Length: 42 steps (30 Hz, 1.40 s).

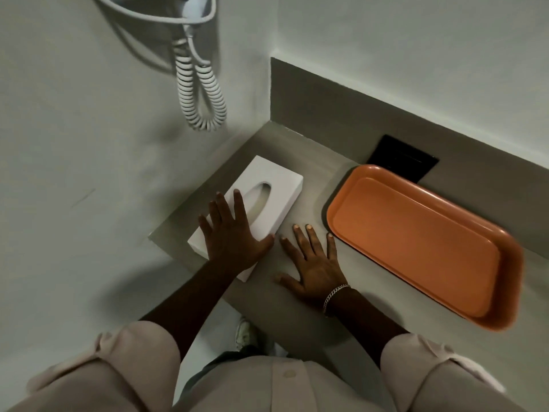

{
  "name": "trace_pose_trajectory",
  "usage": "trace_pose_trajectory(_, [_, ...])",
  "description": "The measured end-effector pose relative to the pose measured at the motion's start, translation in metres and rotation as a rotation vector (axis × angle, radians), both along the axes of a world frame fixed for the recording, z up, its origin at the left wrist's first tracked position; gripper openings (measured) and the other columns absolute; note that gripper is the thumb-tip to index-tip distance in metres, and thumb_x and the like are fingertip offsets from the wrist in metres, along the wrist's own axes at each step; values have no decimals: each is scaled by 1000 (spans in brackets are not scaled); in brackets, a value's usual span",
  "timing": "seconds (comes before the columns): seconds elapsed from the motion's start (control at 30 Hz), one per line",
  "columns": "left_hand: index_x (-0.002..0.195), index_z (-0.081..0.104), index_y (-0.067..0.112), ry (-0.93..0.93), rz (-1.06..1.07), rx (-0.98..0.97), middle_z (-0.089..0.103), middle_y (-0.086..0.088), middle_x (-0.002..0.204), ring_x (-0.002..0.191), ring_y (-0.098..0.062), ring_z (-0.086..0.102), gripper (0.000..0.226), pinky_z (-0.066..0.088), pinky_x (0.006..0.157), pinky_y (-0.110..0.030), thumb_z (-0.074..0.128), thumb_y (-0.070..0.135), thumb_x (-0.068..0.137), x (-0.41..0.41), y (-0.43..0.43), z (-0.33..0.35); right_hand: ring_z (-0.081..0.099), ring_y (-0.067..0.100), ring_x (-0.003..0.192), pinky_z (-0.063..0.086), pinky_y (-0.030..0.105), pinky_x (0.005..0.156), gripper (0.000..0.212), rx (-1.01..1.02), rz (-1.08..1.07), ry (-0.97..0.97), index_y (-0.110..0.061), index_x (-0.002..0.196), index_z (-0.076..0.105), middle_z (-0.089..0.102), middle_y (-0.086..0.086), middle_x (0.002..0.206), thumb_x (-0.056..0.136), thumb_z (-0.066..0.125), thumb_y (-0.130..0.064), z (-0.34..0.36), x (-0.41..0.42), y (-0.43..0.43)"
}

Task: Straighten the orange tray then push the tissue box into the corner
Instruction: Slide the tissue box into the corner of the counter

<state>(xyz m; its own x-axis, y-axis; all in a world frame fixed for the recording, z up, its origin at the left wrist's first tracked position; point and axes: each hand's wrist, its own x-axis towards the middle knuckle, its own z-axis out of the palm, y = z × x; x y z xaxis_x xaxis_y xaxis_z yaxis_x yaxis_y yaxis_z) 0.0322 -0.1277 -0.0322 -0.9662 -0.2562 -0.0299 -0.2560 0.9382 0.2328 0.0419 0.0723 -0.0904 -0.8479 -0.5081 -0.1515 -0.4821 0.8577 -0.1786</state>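
So the white tissue box (255,212) sits on the left part of the grey bench (300,179), right by the left wall but angled, with its far end short of the corner where the two walls meet. Its near end hangs close to the bench's near-left edge. The oval slot on top looks dark inside, can't tell if any tissue is poking up.

Left hand (234,236) is lying flat on the near half of the box, fingers (239,203) spread apart and pointing away, not wrapped around anything, just pressing on the top. Right hand (312,263) is flat on the bare bench just right of the box, fingers splayed too, holding nothing. There's a silver bracelet (334,294) on that wrist.

The orange tray (416,245) is over on the right, long side running roughly along the far backsplash, and there's nothing in it. A black plate (407,157) on the backsplash peeks out behind its far-left end. A coiled white cord (202,93) hangs on the left wall above the box.
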Motion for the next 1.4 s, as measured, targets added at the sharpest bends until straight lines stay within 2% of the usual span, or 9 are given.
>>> trace_pose_trajectory(0.17, [149,9,16,-23,21,-30,23,-24,151,136,-46,27,123,27,110,-62,64,78,58,-12,-1,3,-8,28,156,-2,67,119,85,-5,-5,7,-39,157,-5,-6,2,169,87,13,-83,-4,-1,-1])
trace_pose_trajectory(0.33, [148,14,17,1,11,-23,27,-24,149,134,-45,29,123,28,108,-61,67,75,54,-26,-11,5,1,30,156,6,68,119,86,-9,-6,34,-34,159,9,4,4,169,88,17,-82,-2,1,0])
trace_pose_trajectory(0.47, [148,15,16,30,12,-23,29,-25,149,134,-47,31,124,29,108,-62,70,73,53,-44,-23,10,2,30,156,8,68,119,86,-4,-5,36,-34,159,12,6,4,169,88,17,-83,-2,1,-1])
trace_pose_trajectory(0.7, [149,14,14,-16,34,-61,17,-28,156,143,-50,15,125,16,115,-67,72,72,55,-83,-43,15,7,30,155,13,69,118,86,5,-14,28,-34,158,14,11,5,169,88,21,-83,-3,2,-2])
trace_pose_trajectory(0.87, [149,17,13,-10,12,-87,18,-28,155,143,-51,16,123,16,115,-65,71,71,56,-93,-48,13,6,30,155,14,70,117,87,0,-18,19,-35,158,12,11,5,168,87,23,-84,-4,0,-3])
trace_pose_trajectory(1.17, [148,23,12,29,6,-32,23,-25,155,143,-46,20,115,19,116,-59,69,71,60,-94,-51,4,16,33,153,18,70,116,86,21,-7,32,-32,157,23,20,8,166,87,27,-83,-4,0,-3])
trace_pose_trajectory(1.3, [148,27,10,55,-48,-17,22,-25,158,147,-44,17,110,15,119,-59,63,73,65,-88,-54,4,10,32,155,14,70,117,86,30,-3,23,-33,158,18,12,6,167,88,24,-83,-4,0,-3])
trace_pose_trajectory(1.4, [149,30,7,152,-169,23,19,-26,160,149,-44,13,104,10,120,-61,53,72,72,-71,-59,-1,1,30,155,8,68,119,88,40,3,-15,-35,158,13,5,4,168,86,21,-86,-3,-4,-3])
